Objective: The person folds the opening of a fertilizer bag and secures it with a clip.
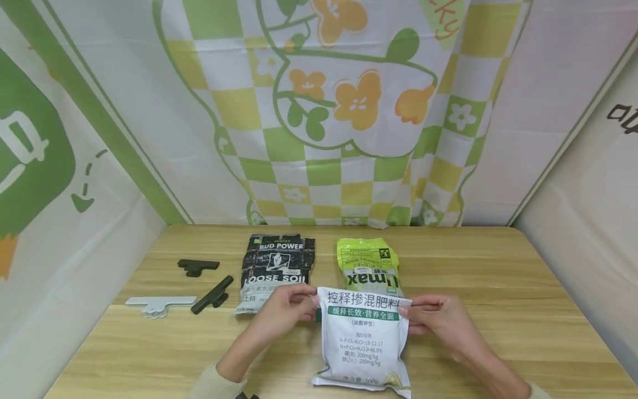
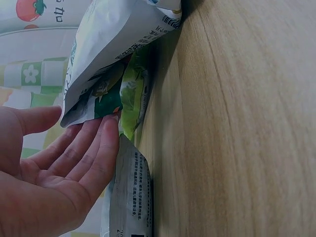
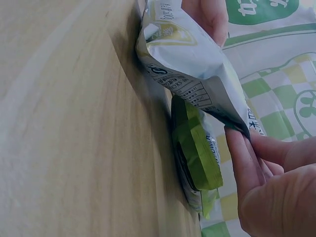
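Observation:
A white fertilizer bag with dark lettering and a green band stands upright, leaning back a little, at the front of the table. My left hand holds its upper left corner, thumb on the near side and fingers behind, as the left wrist view shows. At the upper right corner, my right hand pinches the edge between thumb and fingers. Behind the fertilizer bag lies a lime-green bag, partly covered by it. A black and grey "Loose Soil" bag lies just beyond my left hand, which hides its lower right part.
Two black bag clips and a white bag clip lie on the left of the wooden table. A patterned cloth hangs behind the table's back edge, with printed fabric walls on both sides.

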Action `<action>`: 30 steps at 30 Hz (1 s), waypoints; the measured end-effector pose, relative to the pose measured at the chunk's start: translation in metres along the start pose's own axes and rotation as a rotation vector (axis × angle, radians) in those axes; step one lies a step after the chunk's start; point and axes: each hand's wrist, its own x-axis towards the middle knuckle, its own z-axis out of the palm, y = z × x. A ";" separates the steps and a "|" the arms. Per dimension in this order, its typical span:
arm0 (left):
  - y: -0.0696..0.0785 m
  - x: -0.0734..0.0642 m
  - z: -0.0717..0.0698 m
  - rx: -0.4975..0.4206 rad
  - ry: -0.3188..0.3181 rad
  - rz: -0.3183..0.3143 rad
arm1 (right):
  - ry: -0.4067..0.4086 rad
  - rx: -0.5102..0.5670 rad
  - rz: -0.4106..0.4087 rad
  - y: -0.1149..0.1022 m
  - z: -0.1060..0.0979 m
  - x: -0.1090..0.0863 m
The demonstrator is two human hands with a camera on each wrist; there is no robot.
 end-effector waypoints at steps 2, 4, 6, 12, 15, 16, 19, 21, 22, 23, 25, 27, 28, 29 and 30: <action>0.000 0.001 -0.001 0.005 -0.004 0.000 | 0.004 -0.003 0.004 0.000 0.000 -0.001; 0.000 0.001 -0.002 0.007 -0.005 0.005 | 0.006 -0.001 0.010 -0.001 0.000 -0.001; 0.000 0.001 -0.003 0.017 0.000 0.016 | -0.007 -0.001 0.000 -0.001 -0.001 -0.001; 0.002 0.002 -0.010 0.047 0.050 0.033 | -0.016 0.003 -0.006 -0.001 -0.001 0.000; 0.003 0.002 -0.016 0.076 0.096 0.026 | -0.022 -0.001 -0.007 -0.001 -0.001 0.000; 0.003 0.002 -0.018 0.101 0.120 0.026 | -0.023 -0.001 -0.008 -0.001 -0.001 0.000; 0.005 0.002 -0.026 0.219 0.217 0.044 | -0.026 -0.005 -0.009 -0.003 -0.002 0.000; 0.006 0.002 -0.032 0.296 0.278 0.072 | -0.026 -0.009 -0.009 -0.004 -0.002 0.000; 0.007 0.002 -0.035 0.333 0.308 0.086 | -0.026 -0.011 -0.010 -0.004 -0.002 0.000; 0.008 0.001 -0.039 0.360 0.333 0.098 | -0.026 -0.011 -0.010 -0.004 -0.002 0.000; 0.009 0.000 -0.046 0.387 0.361 0.113 | -0.030 -0.010 -0.013 -0.005 -0.002 -0.001; 0.008 -0.001 -0.054 0.410 0.388 0.116 | -0.035 -0.008 -0.016 -0.005 -0.002 -0.001; 0.007 -0.001 -0.058 0.424 0.403 0.117 | -0.036 -0.008 -0.018 -0.005 -0.002 -0.001; 0.007 -0.002 -0.061 0.438 0.416 0.114 | -0.039 -0.008 -0.021 -0.005 -0.002 -0.001; 0.006 -0.002 -0.065 0.450 0.426 0.114 | -0.041 -0.009 -0.023 -0.005 -0.002 -0.001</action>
